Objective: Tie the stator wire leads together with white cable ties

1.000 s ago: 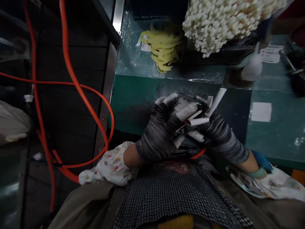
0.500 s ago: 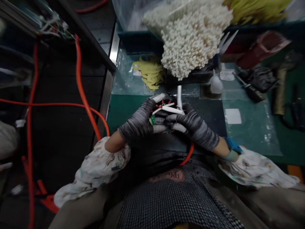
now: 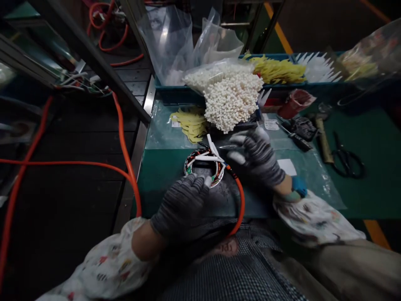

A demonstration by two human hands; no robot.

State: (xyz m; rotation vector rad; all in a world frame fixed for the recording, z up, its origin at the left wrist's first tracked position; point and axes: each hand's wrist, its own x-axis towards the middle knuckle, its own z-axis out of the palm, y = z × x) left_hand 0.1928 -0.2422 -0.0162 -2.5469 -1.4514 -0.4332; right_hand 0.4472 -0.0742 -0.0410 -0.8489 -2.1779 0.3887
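Note:
A ring-shaped wound coil, like a motor stator [image 3: 189, 161], lies on the dark mat, with red-brown windings and green bits on it. White sleeves [image 3: 208, 158] cross its top, and a thick orange cable [image 3: 241, 200] runs from its right side toward my lap. My left hand [image 3: 184, 200], in a grey striped glove with pale fingertips, grips the ring's near edge. To the right of the ring, my right hand [image 3: 258, 156] is in the air above the mat, fingers apart and nothing visible in them. A pale shape beside its knuckles is too blurred to name.
Behind the ring lie yellow strips [image 3: 189, 123] and a bag of thin white tubes [image 3: 232, 100]. A red cup [image 3: 296, 103], a hammer [image 3: 324, 140] and black scissors [image 3: 346, 161] are at the right. Orange cables [image 3: 123, 142] hang at the left beside a metal post.
Both hands were around the ring. My right hand has let go and moved right, while my left has shifted to the near edge. The view has tilted up, showing more bins.

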